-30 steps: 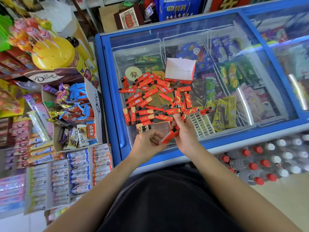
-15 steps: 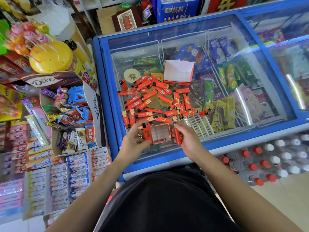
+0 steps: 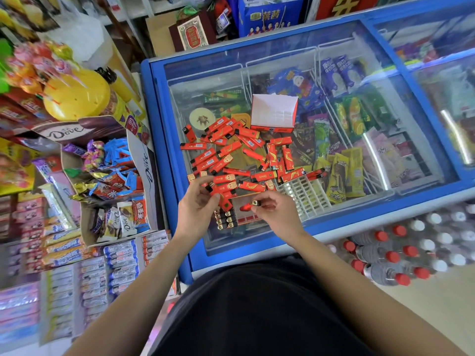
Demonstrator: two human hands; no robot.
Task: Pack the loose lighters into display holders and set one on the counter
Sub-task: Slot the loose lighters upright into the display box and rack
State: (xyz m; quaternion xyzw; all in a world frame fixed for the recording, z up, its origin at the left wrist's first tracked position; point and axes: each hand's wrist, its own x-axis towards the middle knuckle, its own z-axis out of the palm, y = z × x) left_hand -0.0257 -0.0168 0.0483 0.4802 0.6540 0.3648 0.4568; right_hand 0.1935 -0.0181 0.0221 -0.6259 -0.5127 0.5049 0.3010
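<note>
Glass top of the blue chest freezer (image 3: 167, 140) is covered with loose red lighters (image 3: 231, 147), near an open display box (image 3: 273, 114) and a white grid tray (image 3: 300, 196). At the front edge, a red display holder (image 3: 245, 219) has several lighters standing in its left end. The left hand (image 3: 195, 211) grips one lighter (image 3: 226, 201) with curled fingers. The right hand (image 3: 279, 214) pinches another lighter (image 3: 250, 206) above the holder.
</note>
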